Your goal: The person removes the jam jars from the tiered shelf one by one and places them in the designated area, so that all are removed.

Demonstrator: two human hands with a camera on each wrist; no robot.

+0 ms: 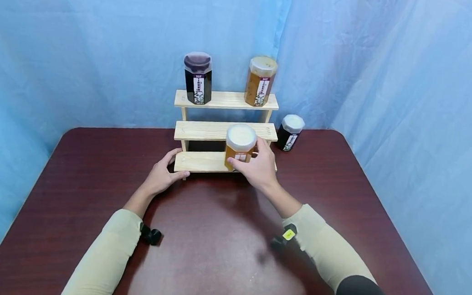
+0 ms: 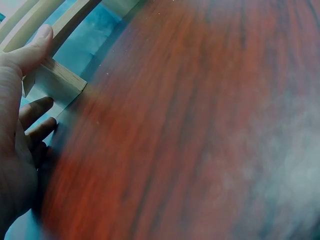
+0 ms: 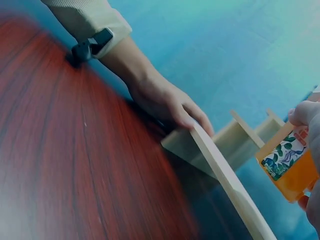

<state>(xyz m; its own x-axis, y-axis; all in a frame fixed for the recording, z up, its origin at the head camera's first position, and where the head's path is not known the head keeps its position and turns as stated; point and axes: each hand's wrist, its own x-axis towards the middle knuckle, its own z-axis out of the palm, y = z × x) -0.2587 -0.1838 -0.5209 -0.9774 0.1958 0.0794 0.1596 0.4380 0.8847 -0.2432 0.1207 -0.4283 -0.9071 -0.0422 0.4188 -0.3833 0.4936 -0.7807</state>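
The right hand point(image 1: 259, 167) grips the upright orange jar point(image 1: 240, 151) on the rack's lowest shelf point(image 1: 200, 162), whose left end the left hand point(image 1: 162, 176) holds.

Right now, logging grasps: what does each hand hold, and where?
Right hand grips the amber white-lidded jar by its side; left hand holds the wooden rack's bottom-left corner.

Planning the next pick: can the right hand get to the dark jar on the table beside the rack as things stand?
Probably not yet: the right hand grips the amber jar at the bottom shelf. The dark jar stands just beyond it, with open table between.
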